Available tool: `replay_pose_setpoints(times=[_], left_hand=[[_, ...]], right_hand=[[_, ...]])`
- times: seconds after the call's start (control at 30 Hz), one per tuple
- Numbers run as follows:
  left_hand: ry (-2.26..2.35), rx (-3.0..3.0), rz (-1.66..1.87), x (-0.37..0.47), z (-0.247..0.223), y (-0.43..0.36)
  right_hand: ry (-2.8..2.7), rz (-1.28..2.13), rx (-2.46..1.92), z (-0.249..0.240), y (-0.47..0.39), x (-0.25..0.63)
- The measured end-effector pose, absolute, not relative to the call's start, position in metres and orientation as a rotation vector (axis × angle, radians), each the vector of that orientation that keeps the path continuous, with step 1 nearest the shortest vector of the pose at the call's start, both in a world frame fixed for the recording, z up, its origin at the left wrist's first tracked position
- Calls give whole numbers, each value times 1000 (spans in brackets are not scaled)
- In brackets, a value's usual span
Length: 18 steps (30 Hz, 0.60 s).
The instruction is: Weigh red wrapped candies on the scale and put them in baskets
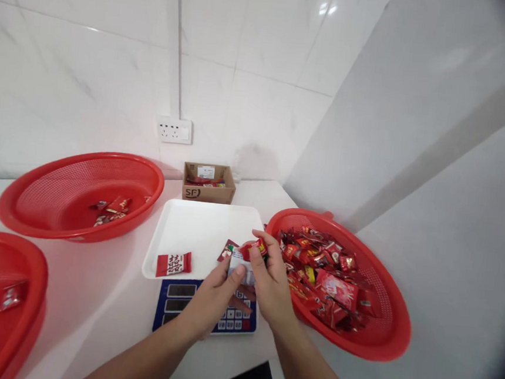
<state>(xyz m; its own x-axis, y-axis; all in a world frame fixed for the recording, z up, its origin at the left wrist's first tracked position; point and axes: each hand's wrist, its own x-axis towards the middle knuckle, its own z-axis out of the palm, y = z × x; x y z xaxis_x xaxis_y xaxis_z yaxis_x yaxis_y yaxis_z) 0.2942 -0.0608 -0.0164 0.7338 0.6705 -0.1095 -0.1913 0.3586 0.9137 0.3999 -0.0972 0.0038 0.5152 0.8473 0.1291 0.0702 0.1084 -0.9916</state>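
Both hands meet over the front edge of the white scale tray (200,223). My left hand (214,298) is closed on a whitish wrapped packet (238,260), thumb on top. Between the thumb and fingers of my right hand (273,283) is a small red candy (256,247), held against that packet. A dark red wrapper with a green and white print (226,250) shows just behind the left fingers; whether it is held or lies on the tray I cannot tell. On the tray's left front corner lies a red and white candy packet (174,264). The scale's blue keypad (174,306) is partly covered by my hands.
To the right, a red basket (392,337) holds many wrapped candies. Two more red baskets, one at the back left (49,186) and one at the front left (34,288), hold few. A cardboard box (210,194) stands behind the tray, below a wall socket (174,131).
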Motion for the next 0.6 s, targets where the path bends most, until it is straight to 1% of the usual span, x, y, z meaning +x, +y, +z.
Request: replay_pose_setpoints(times=[0.17,0.27,0.37,0.6], left_hand=[[533,1149,648,280,-11,-46],[549,1184,699,271,-1,-40],[516,1181,756,263,11,-36],[381,1162,883,247,36,-32]], right_hand=[[-649,810,-1056,4,-86,397],[-539,774,-993,5,-79,403],[-621,692,-1144,-1,-77,408],[-1169,528,-1727,-13,-74,408]])
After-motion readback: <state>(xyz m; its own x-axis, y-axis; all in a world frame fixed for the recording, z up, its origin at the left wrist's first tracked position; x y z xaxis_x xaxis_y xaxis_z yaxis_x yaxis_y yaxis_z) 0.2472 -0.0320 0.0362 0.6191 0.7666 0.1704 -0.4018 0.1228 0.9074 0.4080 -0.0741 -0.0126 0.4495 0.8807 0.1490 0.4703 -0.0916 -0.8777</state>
